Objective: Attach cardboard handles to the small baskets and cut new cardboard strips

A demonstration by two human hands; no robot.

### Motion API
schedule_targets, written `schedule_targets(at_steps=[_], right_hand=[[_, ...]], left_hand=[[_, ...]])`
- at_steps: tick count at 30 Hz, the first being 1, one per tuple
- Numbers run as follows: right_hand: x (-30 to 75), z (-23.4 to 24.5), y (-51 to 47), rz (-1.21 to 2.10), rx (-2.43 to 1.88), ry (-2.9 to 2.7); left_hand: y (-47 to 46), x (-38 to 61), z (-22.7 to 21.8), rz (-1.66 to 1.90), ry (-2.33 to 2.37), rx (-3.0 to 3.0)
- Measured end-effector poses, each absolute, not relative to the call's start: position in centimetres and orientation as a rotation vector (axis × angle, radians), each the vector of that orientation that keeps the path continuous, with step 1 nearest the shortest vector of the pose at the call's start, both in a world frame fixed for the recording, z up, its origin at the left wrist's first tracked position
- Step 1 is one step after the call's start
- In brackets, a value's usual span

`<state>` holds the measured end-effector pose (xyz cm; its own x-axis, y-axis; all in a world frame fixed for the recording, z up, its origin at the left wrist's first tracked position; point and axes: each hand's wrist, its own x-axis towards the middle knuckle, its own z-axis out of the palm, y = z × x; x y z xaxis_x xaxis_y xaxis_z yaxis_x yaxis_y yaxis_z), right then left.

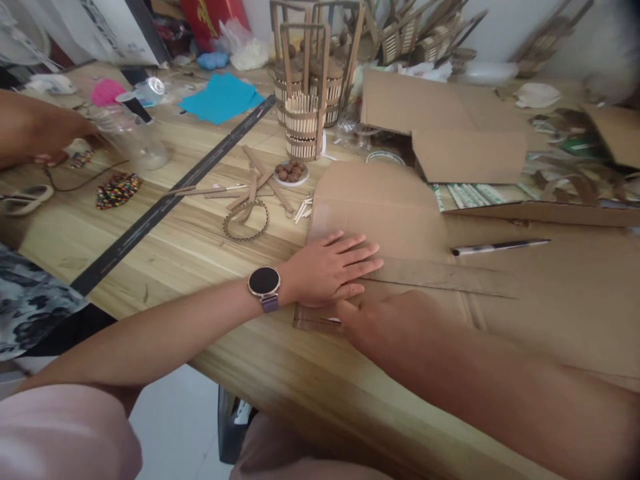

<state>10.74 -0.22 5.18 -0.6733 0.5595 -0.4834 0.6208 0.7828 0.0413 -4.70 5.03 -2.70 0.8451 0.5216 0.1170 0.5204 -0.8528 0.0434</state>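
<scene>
My left hand (pixel 333 270), with a watch (pixel 264 283) on its wrist, lies flat with spread fingers on a cardboard sheet (pixel 385 223). A long flat strip (pixel 445 278) runs out to the right from beneath its fingers; I cannot tell whether it is a ruler or cardboard. Just below, my right hand (pixel 375 321) is closed near the sheet's front edge. A thin pale sliver (pixel 330 321) shows at its fingertips, and the rest of what it grips is hidden. A pen (pixel 500 247) rests on the cardboard, right of both hands.
Behind the sheet stand stick baskets (pixel 303 120) and a dish of brown balls (pixel 291 173). Cardboard strips (pixel 255 177) and a ring (pixel 245 221) lie left of it. A black strip (pixel 175 193) crosses the table. At far left, another person's hand (pixel 50 130) is near beads (pixel 119 189).
</scene>
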Motion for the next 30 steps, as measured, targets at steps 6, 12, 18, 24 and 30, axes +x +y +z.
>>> schedule_targets(at_steps=[6,12,18,24,30], right_hand=[[8.5,4.6,-0.5,-0.131,0.775,2.520],[7.9,4.3,-0.4,-0.130,0.742,2.495],[7.8,4.4,-0.2,-0.142,0.727,2.482],[7.7,4.4,-0.2,-0.170,0.728,2.471],[7.3,4.6,-0.4,-0.208,0.760,2.411]], left_hand=[[5.2,-4.7,-2.8,0.196,0.829,3.028],[5.3,-4.6,-3.0,0.205,0.854,3.031],[5.3,-4.7,-3.1,0.205,0.861,3.038],[5.3,-4.7,-3.1,0.234,0.837,3.044],[5.3,-4.7,-3.0,0.210,0.856,3.028]])
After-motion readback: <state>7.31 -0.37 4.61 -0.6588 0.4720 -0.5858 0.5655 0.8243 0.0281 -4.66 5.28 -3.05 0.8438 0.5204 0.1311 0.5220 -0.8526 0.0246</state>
